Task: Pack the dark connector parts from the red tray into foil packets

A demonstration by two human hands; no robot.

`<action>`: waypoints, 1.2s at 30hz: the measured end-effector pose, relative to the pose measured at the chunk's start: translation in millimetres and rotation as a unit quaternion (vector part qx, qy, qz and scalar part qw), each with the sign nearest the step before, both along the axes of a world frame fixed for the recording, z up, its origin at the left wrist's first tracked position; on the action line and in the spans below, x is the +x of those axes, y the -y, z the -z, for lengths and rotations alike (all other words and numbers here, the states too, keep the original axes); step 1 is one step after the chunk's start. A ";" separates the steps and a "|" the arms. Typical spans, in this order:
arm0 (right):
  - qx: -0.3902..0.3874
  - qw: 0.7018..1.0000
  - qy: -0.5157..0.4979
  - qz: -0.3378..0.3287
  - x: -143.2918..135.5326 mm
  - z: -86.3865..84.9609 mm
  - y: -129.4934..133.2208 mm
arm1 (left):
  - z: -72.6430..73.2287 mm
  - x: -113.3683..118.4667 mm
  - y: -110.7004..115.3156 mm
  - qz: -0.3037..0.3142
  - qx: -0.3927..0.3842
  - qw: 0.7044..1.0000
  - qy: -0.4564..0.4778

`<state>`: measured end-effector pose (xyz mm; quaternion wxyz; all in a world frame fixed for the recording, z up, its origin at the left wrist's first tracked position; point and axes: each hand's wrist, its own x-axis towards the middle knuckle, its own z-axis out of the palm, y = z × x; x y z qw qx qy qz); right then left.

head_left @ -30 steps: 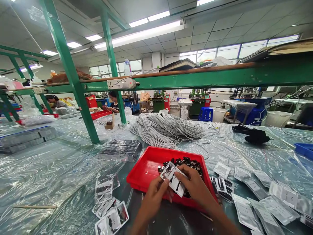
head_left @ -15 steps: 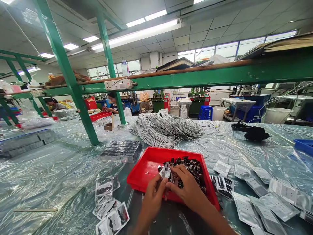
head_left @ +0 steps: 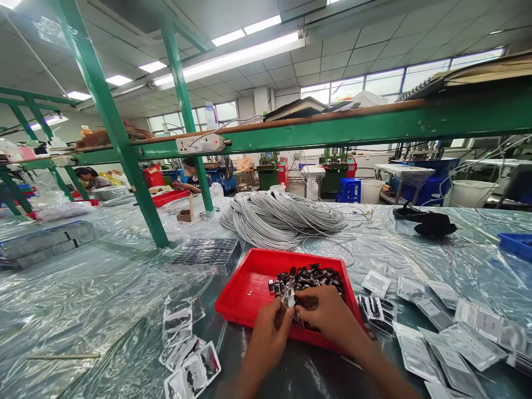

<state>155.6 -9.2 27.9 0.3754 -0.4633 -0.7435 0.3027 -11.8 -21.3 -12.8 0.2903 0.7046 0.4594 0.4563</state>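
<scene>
Over the front of a red tray (head_left: 245,277), my left hand (head_left: 272,327) pinches a small clear-and-silver packet (head_left: 288,298). My right hand (head_left: 322,310) has its fingers closed on the packet's right side. What is inside the packet is too small to tell. Many small black and silver parts (head_left: 320,277) lie in the right half of the tray, partly hidden by my right hand. Left of the tray lie filled packets (head_left: 193,377). Flat silver packets (head_left: 415,349) are spread at the right, and a stack of filled packets (head_left: 378,313) touches the tray's right side.
A big coil of grey cable (head_left: 282,219) lies behind the tray, with a block of stacked packets (head_left: 208,254) to its left. A green post (head_left: 137,183) rises from the table. A black item (head_left: 432,224) and a blue tray (head_left: 515,245) are at the right.
The packet has turned more upright between my fingers. My right hand has shifted slightly right and lower, and its fingers have bent more.
</scene>
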 end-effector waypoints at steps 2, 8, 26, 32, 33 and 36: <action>-0.030 0.999 -0.006 0.022 6.2 -2.6 -2.1 | -0.9 1.0 -0.4 -0.012 0.012 1.000 -0.016; 0.013 0.993 0.020 0.117 35.9 2.1 -18.0 | -5.0 -10.0 -3.2 -0.032 -0.042 0.993 0.105; -0.025 0.988 -0.142 0.055 -7.5 2.2 1.1 | -5.3 -10.2 -4.8 0.166 -0.178 0.944 0.223; -0.152 0.930 -0.329 -0.065 -21.3 14.8 -0.1 | -0.7 -9.2 -0.8 0.181 -0.199 0.902 0.339; -0.169 0.920 -0.347 -0.071 -24.6 18.6 -0.7 | -0.6 -9.4 -1.0 0.174 -0.201 0.901 0.342; -0.104 0.947 -0.305 0.016 -29.9 25.9 -1.3 | -1.9 -10.0 -3.4 0.149 -0.186 0.922 0.305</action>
